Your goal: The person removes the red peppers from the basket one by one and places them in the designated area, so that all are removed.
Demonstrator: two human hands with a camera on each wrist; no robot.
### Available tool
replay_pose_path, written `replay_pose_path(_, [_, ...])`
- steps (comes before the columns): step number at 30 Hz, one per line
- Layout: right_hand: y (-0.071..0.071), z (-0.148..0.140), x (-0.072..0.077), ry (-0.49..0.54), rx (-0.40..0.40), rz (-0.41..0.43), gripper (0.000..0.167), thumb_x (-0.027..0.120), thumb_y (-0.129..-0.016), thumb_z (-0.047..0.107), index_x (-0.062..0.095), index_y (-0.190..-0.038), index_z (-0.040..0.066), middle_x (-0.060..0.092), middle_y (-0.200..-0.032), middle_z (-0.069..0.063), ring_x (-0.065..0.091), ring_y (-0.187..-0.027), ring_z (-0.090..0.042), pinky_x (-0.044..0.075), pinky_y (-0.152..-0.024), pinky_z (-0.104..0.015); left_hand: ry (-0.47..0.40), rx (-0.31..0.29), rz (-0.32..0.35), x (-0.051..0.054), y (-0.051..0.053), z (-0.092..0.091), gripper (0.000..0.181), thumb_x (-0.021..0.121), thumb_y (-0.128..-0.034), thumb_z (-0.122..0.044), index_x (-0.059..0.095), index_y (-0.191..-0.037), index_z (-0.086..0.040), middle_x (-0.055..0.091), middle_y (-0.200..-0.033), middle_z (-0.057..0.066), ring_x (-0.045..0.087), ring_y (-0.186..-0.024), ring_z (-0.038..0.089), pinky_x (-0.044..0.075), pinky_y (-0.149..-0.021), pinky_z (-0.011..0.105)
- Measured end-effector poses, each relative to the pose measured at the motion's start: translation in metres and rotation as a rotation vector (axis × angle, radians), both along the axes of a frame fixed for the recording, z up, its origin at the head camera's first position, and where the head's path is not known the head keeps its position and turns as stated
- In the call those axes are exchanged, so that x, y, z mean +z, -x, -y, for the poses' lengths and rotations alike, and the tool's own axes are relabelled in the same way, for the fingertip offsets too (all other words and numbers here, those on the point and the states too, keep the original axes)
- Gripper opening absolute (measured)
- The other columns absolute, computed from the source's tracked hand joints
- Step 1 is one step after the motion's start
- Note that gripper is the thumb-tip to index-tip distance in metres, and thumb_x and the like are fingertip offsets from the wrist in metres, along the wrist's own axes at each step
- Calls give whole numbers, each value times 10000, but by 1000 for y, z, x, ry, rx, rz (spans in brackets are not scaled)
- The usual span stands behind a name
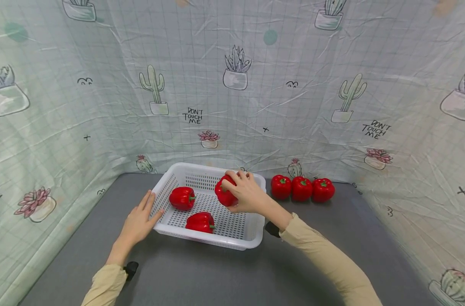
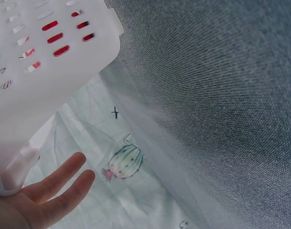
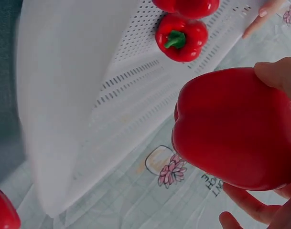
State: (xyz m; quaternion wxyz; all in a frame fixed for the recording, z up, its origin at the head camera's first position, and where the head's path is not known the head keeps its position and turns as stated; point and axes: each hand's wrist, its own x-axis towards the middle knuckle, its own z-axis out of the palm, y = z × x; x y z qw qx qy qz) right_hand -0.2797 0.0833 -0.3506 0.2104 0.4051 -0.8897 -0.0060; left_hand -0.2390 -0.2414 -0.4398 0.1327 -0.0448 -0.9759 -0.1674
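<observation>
My right hand grips a red bell pepper above the right part of a white plastic basket. In the right wrist view that bell pepper fills the space between thumb and fingers. Inside the basket, two more red bell peppers lie on their sides, one at the back left and one near the front wall. My left hand rests against the basket's left rim with its fingers extended. Two straight fingers show beside the basket wall in the left wrist view.
Three red bell peppers stand in a row right of the basket, stems up. The grey tabletop lies beneath everything. Behind it and along both sides hangs a cactus-print cloth.
</observation>
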Motion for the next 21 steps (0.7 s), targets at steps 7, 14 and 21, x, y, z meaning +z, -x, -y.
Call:
replay_pose_path(7, [-6,-15,-4,54,-41,-2,672,772,-572,400,424,-1113,208,433,-1262,-70,437,-1076,-249,423,-827,-448,-1,-1,-10,-1,1,1,685,457,-893,-373,222,-1390,34,206,-1442,250,373,-1159,520,313,-915,617])
replay_pose_path(14, [-13,-31,-6,85,-59,-8,773,756,-593,405,369,-1240,234,421,-1276,-98,446,-1072,-285,436,-811,-459,6,-6,-17,0,0,1,682,441,-900,-388,233,-1383,46,218,-1433,259,391,-1131,525,327,-902,606])
replay_pose_path(21, [-21,-46,-8,132,-106,5,781,761,-595,378,386,-1273,277,418,-1278,-104,440,-1077,-284,436,-820,-466,1,-6,-15,0,0,1,682,446,-897,-384,234,-1383,45,217,-1435,258,394,-1129,526,330,-900,610])
